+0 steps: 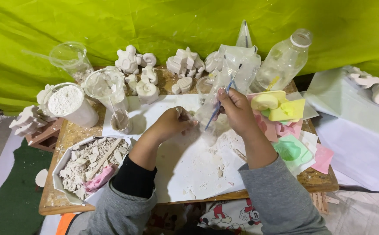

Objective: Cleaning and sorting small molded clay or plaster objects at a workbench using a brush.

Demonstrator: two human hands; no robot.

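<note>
So both hands were working right in the middle of the worktop (pixel 59 202), over a white sheet of paper (pixel 185 169) dusted with plaster crumbs. The right hand (pixel 238 111) had its fingers pinched together on a thin blue stick (pixel 220 104), which angled down into a small clear plastic cup (pixel 207 117). The left hand (pixel 172 123) was curled against that cup from the other side, fingers closed around something small I couldn't make out.

To the left sat a white tray (pixel 63 169) full of broken plaster bits with a pink mould (pixel 99 178) lying in it, plus a cup of white powder (pixel 70 104) behind it. Along the back edge stood a bunch of white plaster figures (pixel 139 72), shells and a turtle shape. Just beside the right hand were yellow moulds (pixel 278 106), then pink and green ones (pixel 291 150) nearer the edge. A clear plastic bottle (pixel 285 58) stood at the back right, against the green cloth (pixel 154 21).
</note>
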